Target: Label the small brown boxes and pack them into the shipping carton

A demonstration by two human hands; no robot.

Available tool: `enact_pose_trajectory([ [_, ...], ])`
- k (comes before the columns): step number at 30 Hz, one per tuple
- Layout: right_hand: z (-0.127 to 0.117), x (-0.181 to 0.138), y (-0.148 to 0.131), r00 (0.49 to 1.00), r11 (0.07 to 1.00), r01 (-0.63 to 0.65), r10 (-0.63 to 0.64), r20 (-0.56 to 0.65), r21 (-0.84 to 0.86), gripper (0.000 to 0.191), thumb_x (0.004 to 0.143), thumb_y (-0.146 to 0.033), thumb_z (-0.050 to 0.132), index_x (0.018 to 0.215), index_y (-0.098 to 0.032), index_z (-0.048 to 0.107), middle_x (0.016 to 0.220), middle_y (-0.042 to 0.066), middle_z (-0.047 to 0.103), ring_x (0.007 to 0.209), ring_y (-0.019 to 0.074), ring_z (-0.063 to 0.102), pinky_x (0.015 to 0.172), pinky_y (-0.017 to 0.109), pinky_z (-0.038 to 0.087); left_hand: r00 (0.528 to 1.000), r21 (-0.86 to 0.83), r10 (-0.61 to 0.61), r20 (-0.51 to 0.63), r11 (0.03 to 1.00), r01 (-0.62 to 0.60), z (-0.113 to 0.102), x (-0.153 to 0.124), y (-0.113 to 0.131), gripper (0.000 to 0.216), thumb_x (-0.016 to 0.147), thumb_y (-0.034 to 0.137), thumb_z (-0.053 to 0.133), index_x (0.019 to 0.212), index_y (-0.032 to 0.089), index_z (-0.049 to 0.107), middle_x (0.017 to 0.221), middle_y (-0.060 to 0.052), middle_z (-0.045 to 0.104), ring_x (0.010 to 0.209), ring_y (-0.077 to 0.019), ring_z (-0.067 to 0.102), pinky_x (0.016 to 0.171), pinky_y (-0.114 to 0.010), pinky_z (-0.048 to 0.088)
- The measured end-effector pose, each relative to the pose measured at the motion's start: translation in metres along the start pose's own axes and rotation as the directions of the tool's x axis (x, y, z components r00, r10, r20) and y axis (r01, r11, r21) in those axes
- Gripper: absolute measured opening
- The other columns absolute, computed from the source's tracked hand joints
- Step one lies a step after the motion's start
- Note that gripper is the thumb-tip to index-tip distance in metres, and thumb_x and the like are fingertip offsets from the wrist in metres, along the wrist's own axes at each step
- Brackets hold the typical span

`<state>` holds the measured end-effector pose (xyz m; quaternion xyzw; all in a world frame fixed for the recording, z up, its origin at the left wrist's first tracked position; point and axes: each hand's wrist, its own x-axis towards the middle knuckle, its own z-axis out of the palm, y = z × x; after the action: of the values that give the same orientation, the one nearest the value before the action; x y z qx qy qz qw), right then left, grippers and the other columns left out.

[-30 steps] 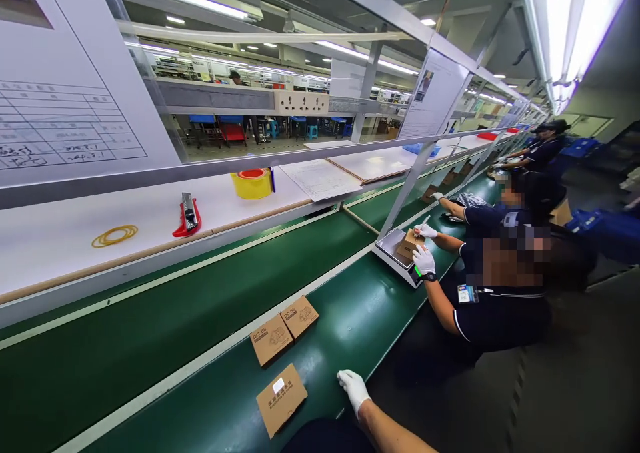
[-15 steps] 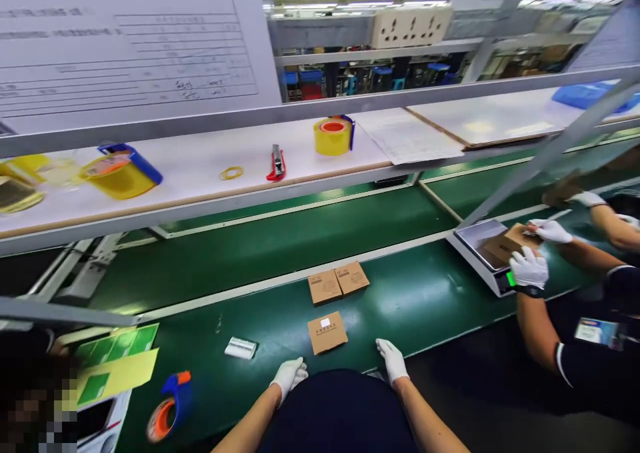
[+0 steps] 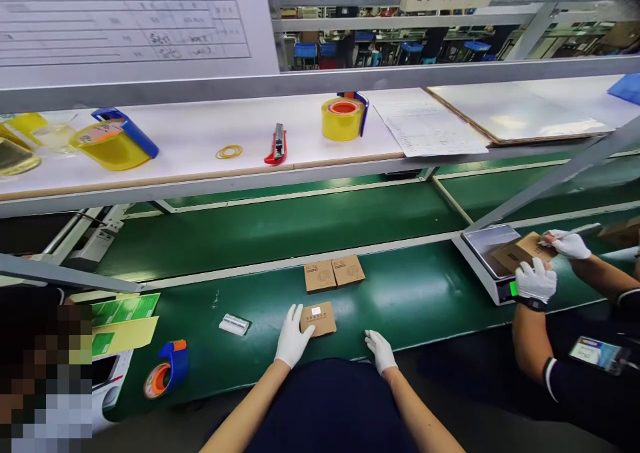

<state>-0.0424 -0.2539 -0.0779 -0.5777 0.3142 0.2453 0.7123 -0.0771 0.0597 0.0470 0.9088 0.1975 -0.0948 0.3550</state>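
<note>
One stickered carton point(image 3: 323, 321) at the frame's lower centre, likely light and stiff, suits gripping by its sides; the spread left hand point(image 3: 294, 336) touches its left edge, the right hand point(image 3: 381, 352) bends loosely, seemingly empty.

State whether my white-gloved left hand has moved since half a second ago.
Yes: your white-gloved left hand has moved forward, closer to the adjoining pair of flat brown cardboard boxes on the green tabletop.

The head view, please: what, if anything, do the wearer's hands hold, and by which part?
The left hand meets the labelled box at its left edge; a grip cannot be confirmed. The right hand holds nothing visible.
</note>
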Motion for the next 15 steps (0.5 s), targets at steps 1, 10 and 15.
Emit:
enact_pose_trajectory([
  [1, -0.001, 0.000, -0.005, 1.000, 1.000, -0.010, 0.009, 0.003, 0.012, 0.077, 0.048, -0.072, 0.079, 0.099, -0.015, 0.074, 0.123, 0.018, 0.070, 0.114, 0.0331, 0.066, 0.102, 0.042, 0.050, 1.000, 0.029, -0.006, 0.013, 1.000, 0.006, 0.002, 0.002, 0.003, 0.083, 0.090, 0.049, 0.060, 0.163, 0.016, 0.034, 0.171, -0.012, 0.016, 0.156, -0.0327, 0.025, 0.128, -0.044, 0.025],
  [10, -0.021, 0.001, -0.063, 0.997, 0.995, 0.081, -0.080, -0.023, 0.064, 0.077, 0.053, -0.076, 0.078, 0.100, -0.014, 0.072, 0.122, 0.018, 0.069, 0.114, 0.0322, 0.067, 0.103, 0.043, 0.050, 0.969, 0.103, -0.072, 0.234, 0.994, 0.049, 0.010, 0.028, 0.001, 0.095, 0.088, 0.043, 0.059, 0.168, 0.016, 0.014, 0.170, -0.018, 0.007, 0.158, -0.0333, 0.021, 0.128, -0.043, 0.021],
  [15, -0.036, 0.005, -0.106, 0.961, 0.961, 0.275, -0.276, -0.028, -0.040, 0.061, 0.067, -0.068, 0.075, 0.096, -0.014, 0.075, 0.113, 0.016, 0.071, 0.112, 0.0322, 0.066, 0.106, 0.047, 0.048, 0.946, 0.132, -0.092, 0.312, 0.990, 0.053, 0.009, 0.045, -0.004, 0.097, 0.089, 0.048, 0.057, 0.168, 0.018, 0.009, 0.168, -0.019, 0.010, 0.158, -0.0324, 0.024, 0.128, -0.042, 0.020],
])
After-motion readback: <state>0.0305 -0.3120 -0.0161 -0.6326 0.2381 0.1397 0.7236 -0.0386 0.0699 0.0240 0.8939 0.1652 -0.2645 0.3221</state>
